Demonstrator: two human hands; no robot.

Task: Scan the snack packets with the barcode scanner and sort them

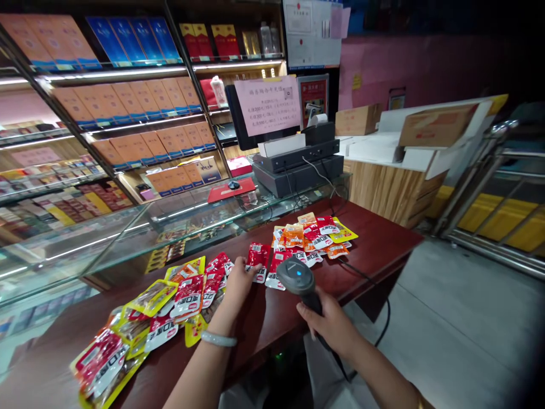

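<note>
My right hand (330,324) is closed round the handle of a dark barcode scanner (297,276), whose head points down at the red counter (378,247). My left hand (239,281), with a pale bangle on the wrist, pinches a red snack packet (258,257) lying on the counter. A loose pile of red, orange and yellow snack packets (317,238) lies beyond the scanner. A longer spread of red and yellow packets (170,301) runs along the counter to the left of my left hand.
A glass display case (106,238) borders the counter on the left. A till with a monitor (293,153) stands at the back. Shelves of boxed goods (128,102) fill the left wall. Cardboard boxes (438,128) sit on a wooden counter at right. The scanner's cable (385,318) hangs off the counter's edge.
</note>
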